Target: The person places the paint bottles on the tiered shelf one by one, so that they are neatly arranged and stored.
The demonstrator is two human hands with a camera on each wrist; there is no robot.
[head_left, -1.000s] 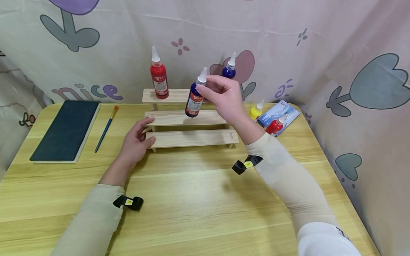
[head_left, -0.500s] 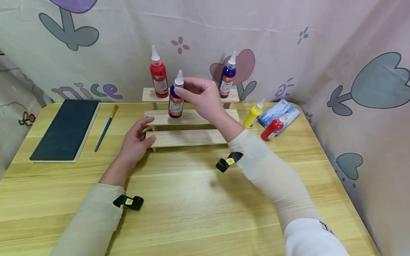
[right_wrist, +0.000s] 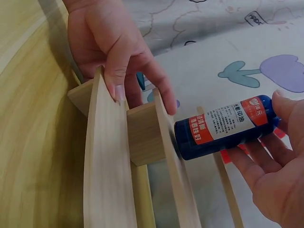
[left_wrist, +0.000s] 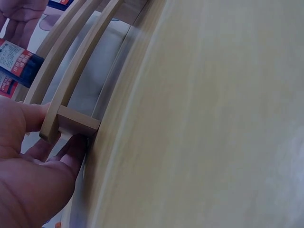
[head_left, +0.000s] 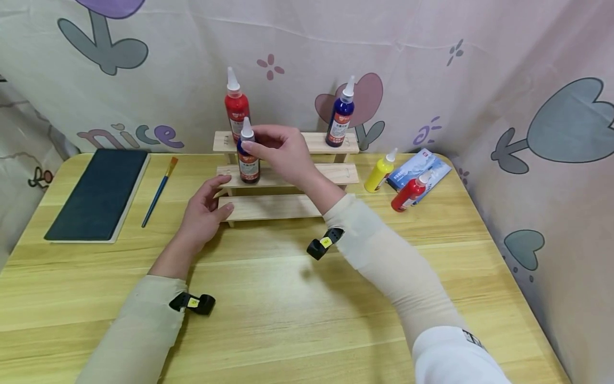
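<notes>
My right hand [head_left: 283,154] pinches a dark blue bottle [head_left: 249,166] near its white nozzle cap, between thumb and fingers. The bottle stands upright at the left end of the middle step of a three-tier wooden rack [head_left: 288,207]; in the right wrist view the bottle's [right_wrist: 223,124] base is right at that step. My left hand [head_left: 203,210] grips the rack's left end, thumb on the lowest step and fingertips on the middle one. On the top step a red bottle [head_left: 236,109] stands at left, partly hidden, and another blue bottle [head_left: 339,120] at right.
Right of the rack stand a yellow bottle [head_left: 379,175] and a red bottle [head_left: 409,194], beside a blue-and-white packet [head_left: 434,169]. A paintbrush [head_left: 160,193] and a dark notebook [head_left: 98,197] lie at left. A patterned curtain [head_left: 297,32] hangs behind the table [head_left: 268,309].
My right hand has carried the blue bottle left and down to the left end of the middle step. The left hand has stayed on the rack.
</notes>
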